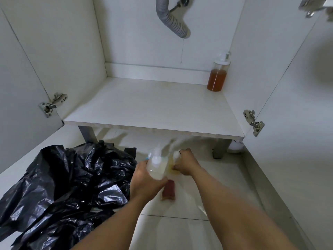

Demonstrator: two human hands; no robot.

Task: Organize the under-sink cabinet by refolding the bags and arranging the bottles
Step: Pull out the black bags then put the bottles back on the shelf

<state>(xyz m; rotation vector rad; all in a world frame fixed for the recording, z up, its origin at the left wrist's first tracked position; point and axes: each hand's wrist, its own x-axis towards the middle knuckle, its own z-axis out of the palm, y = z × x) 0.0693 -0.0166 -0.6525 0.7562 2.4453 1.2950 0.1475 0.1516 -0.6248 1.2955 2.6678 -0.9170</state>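
Observation:
My left hand [144, 183] grips a clear pump bottle of pale, milky liquid [158, 166] above the tiled floor in front of the cabinet. Right beside it, my right hand [185, 163] holds a second bottle with yellowish liquid [172, 166], mostly hidden and blurred. A pump bottle of orange-brown liquid [217, 76] stands upright in the back right corner of the cabinet shelf [144, 105]. A crumpled heap of black plastic bags [72, 181] lies on the floor at the left. A red-and-tan sponge-like block [169, 191] lies on the floor under my left hand.
Both cabinet doors stand open, hinges at the left [52, 104] and right [254, 121]. A grey corrugated drain hose [173, 20] hangs from the top of the cabinet. A metal cabinet leg [219, 148] stands under the shelf's front edge at the right.

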